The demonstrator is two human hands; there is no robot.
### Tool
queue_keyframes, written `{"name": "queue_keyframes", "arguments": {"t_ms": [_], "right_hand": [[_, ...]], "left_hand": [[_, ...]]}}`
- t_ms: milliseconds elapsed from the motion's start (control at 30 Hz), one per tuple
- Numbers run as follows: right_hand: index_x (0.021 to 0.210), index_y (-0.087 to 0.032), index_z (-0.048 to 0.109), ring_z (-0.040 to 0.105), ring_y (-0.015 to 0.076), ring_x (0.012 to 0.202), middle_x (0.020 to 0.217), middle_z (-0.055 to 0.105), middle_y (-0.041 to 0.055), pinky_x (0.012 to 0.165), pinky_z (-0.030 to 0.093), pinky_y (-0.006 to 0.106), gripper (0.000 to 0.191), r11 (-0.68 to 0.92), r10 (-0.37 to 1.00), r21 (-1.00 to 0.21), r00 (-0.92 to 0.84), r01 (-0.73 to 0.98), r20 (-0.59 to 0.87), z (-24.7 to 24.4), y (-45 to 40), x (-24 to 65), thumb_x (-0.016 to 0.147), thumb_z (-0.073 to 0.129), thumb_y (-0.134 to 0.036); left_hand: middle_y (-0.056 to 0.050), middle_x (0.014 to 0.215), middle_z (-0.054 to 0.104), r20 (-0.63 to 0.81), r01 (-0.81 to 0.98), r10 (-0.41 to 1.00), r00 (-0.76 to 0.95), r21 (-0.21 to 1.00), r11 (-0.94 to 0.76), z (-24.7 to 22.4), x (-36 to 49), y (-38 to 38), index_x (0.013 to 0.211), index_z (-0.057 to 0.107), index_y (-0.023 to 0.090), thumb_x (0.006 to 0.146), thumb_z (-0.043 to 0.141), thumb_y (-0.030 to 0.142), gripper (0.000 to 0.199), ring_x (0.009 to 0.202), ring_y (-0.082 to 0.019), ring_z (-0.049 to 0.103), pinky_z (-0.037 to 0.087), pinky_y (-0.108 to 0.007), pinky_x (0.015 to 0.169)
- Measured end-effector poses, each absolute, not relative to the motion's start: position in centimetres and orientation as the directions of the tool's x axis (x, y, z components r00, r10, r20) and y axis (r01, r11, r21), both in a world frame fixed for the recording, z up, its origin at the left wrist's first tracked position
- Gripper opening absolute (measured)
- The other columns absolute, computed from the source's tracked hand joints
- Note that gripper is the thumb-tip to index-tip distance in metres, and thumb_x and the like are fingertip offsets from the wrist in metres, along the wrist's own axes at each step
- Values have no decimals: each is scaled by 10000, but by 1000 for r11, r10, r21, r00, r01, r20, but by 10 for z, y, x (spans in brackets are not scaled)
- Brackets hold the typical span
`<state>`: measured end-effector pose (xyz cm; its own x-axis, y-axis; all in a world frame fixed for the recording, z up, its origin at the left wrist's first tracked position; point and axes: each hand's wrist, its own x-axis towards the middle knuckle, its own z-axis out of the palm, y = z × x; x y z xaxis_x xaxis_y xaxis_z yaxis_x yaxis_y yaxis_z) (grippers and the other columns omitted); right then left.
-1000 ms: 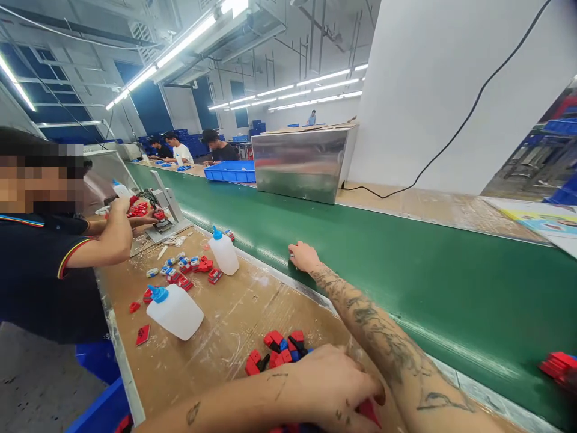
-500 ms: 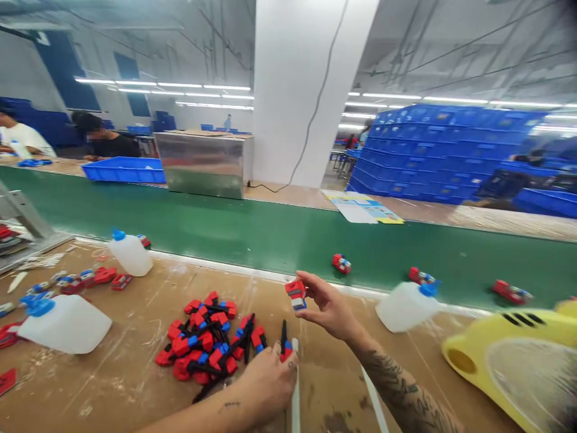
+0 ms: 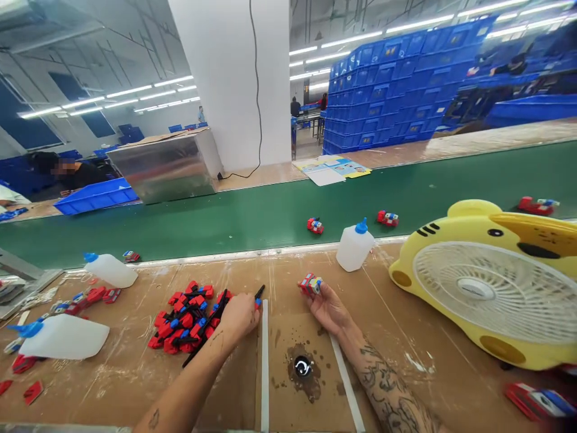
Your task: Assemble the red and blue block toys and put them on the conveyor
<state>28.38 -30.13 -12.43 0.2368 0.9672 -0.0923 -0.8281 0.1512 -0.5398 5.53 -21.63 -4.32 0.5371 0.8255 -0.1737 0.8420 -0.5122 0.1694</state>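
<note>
In my right hand (image 3: 331, 308), turned palm up, a small red, white and blue toy vehicle (image 3: 310, 284) is held at the fingertips above the table. My left hand (image 3: 240, 314) is closed at the right side of a heap of red, blue and black toy parts (image 3: 183, 319). Between its fingers is one such part (image 3: 260, 294), its black rod sticking up past them; the rest of it is hidden. In front of me, between two white strips, a small round dish of liquid (image 3: 302, 365) sits amid wet stains on the brown board.
White bottles with blue caps stand or lie at right (image 3: 355, 246) and left (image 3: 63, 337). A yellow animal-shaped fan (image 3: 451, 252) takes up the right side. Toy vehicles (image 3: 315, 225) sit on the green conveyor belt (image 3: 252, 219). Blue crates (image 3: 383, 96) are stacked beyond; a person (image 3: 81, 171) sits far left.
My right hand has rolled palm up, turning the toy vehicle to show another side. My left hand still holds the part beside the heap. The view has shifted and tilted, bringing the dish into sight.
</note>
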Motion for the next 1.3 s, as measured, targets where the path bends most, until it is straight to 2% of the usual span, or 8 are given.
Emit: {"name": "queue_keyframes", "arguments": {"t_ms": [133, 300, 400, 533, 767, 1000, 1133, 1300], "right_hand": [[882, -243, 747, 723, 148, 805, 885, 768, -20, 717, 578, 237, 404, 131, 978, -456, 189, -880, -85, -119, -300, 293, 604, 933, -470], [935, -208, 740, 715, 157, 873, 935, 767, 11, 810, 570, 254, 431, 100, 984, -407, 151, -908, -95, -116, -299, 293, 614, 939, -416], [933, -210, 736, 710, 167, 902, 928, 761, 5, 815, 569, 262, 403, 89, 984, -384, 141, -919, -110, -118, -298, 291, 627, 935, -380], [907, -211, 737, 707, 159, 886, 893, 756, -7, 819, 569, 257, 360, 91, 983, -379, 145, -921, -116, -117, -297, 291, 641, 928, -364], [910, -203, 734, 695, 146, 877, 902, 750, -8, 816, 559, 237, 385, 97, 986, -414, 144, -905, -82, -113, -299, 289, 630, 935, -376], [983, -199, 718, 688, 141, 849, 929, 742, 7, 810, 550, 232, 441, 91, 990, -443, 130, -892, -60, -107, -303, 286, 612, 942, -282], [1018, -202, 707, 698, 159, 860, 948, 746, 19, 863, 540, 280, 500, 42, 998, -478, 59, -878, -21, -102, -309, 281, 587, 955, -248], [1063, -190, 703, 702, 177, 889, 979, 749, 42, 885, 526, 305, 534, 4, 999, -525, 28, -851, -37, -105, -312, 273, 601, 953, -286]], "left_hand": [[-108, 867, 715, -189, 787, 779, 598, 320, -527, -32, 54, -218, 952, 682, 125, 854, 520, 241, 222, 841, -258, 694, 521, -332, 773], [-114, 1142, 678, 6, 428, 633, 774, 732, -530, -32, 41, -261, 1263, 538, 168, 924, 521, 275, 357, 979, -212, 681, 543, -321, 855], [-109, 1214, 640, 193, 206, 374, 907, 571, -795, -25, 40, -286, 1225, 571, 229, 888, 568, 154, 345, 1115, -231, 600, 489, -391, 976], [-112, 1227, 634, 151, -61, -26, 988, 231, -971, -11, 49, -300, 1179, 610, 240, 888, 523, 68, 350, 1122, -245, 557, 475, -418, 967], [-99, 1261, 630, 33, -177, -176, 984, 47, -983, -4, 66, -305, 1101, 640, 226, 940, 549, 155, 199, 1097, -247, 554, 484, -363, 889], [-122, 1284, 612, 9, -65, -65, 998, 242, -968, -4, 62, -303, 1217, 603, 230, 882, 532, 71, 377, 1137, -262, 551, 477, -408, 965], [-107, 1247, 634, 79, 156, 253, 964, 604, -782, -15, 49, -292, 1219, 596, 248, 868, 534, 66, 400, 1143, -233, 579, 458, -391, 1012], [-108, 1124, 678, 65, 205, 754, 653, 944, -259, -34, 52, -278, 1158, 632, 196, 848, 699, 270, 325, 1043, -242, 635, 505, -340, 907]]}}
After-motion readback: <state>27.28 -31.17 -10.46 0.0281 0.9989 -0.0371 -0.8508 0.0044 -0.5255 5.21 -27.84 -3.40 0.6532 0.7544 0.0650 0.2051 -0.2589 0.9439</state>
